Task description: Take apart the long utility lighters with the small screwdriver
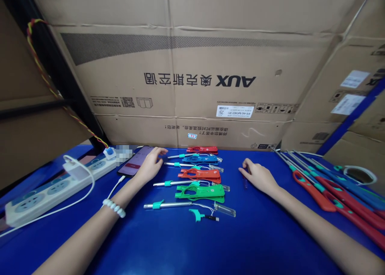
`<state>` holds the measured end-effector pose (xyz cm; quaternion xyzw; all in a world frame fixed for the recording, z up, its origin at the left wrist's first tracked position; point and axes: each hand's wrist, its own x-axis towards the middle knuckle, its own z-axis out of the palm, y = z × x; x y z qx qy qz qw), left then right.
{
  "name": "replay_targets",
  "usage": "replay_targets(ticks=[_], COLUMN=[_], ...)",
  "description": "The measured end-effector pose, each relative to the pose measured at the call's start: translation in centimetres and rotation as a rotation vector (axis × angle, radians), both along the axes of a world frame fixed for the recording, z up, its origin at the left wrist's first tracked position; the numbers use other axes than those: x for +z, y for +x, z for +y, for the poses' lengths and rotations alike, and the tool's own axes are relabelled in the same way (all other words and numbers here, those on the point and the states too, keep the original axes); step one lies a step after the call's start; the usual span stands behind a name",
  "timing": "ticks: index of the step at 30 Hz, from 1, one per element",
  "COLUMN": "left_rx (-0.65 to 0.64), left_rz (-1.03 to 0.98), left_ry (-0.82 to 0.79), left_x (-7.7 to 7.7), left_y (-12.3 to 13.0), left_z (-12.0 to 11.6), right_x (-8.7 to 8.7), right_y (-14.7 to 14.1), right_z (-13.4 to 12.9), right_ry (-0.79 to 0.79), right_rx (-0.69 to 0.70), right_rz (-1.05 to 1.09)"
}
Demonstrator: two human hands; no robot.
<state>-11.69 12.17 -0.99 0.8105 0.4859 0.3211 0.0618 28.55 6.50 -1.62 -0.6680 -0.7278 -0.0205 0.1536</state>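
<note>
My left hand [152, 163] rests over the right edge of a phone [135, 162], its fingers loosely stretched toward the laid-out parts and holding nothing. On the right, my right hand [257, 174] lies on the table with bent fingers, thumb apart from the index finger. Between them are lighter handle shells: a red one [203, 150], a blue one [201, 159], an orange-red one [201, 174] and a green one [201, 192]. Metal lighter tubes [174, 205] lie among them, with wires and clear fuel tanks [225, 210]. Nearest me sits a black igniter [211, 218] beside a teal trigger [197, 215].
Several long lighters [314, 191] in red, orange and blue lie at the right. A white power strip [57, 189] with plugs and a white cable [93, 182] runs along the left. A large cardboard sheet [195, 54] stands behind the blue table [168, 247]. A tape roll [360, 174] is far right.
</note>
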Motion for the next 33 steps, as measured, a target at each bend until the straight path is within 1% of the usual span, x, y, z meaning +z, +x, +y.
replay_targets(ticks=[2, 4, 6, 9, 15, 20, 25, 33], left_rx=[0.028, 0.019, 0.006, -0.004, -0.009, -0.028, -0.034, -0.006], left_rz=[0.023, 0.062, 0.101, 0.160, 0.263, 0.308, 0.314, 0.316], left_ry=[0.013, 0.007, -0.002, -0.022, -0.078, -0.101, -0.061, -0.007], left_x=[-1.4, -2.5, -3.2, -3.7, -4.0, -3.9, -3.7, -4.1], left_y=[-0.8, -1.2, -1.3, -1.5, -1.8, -1.9, -1.9, -1.9], left_z=[0.8, 1.1, 1.4, 1.8, 3.0, 3.6, 3.5, 3.3], right_x=[-0.3, -0.6, -0.9, -1.3, -2.0, -2.0, -1.7, -1.9], right_y=[-0.1, -0.2, -0.3, -0.2, 0.3, 0.2, -0.2, -0.2], right_z=[0.1, 0.1, 0.1, 0.5, 2.0, 4.0, 5.9, 6.0], right_ry=[0.002, 0.012, 0.029, 0.075, 0.188, 0.204, 0.229, 0.259], right_rx=[0.020, 0.049, 0.080, 0.109, 0.068, 0.079, 0.107, 0.154], right_rz=[0.000, 0.004, 0.011, 0.009, -0.014, -0.036, -0.058, -0.066])
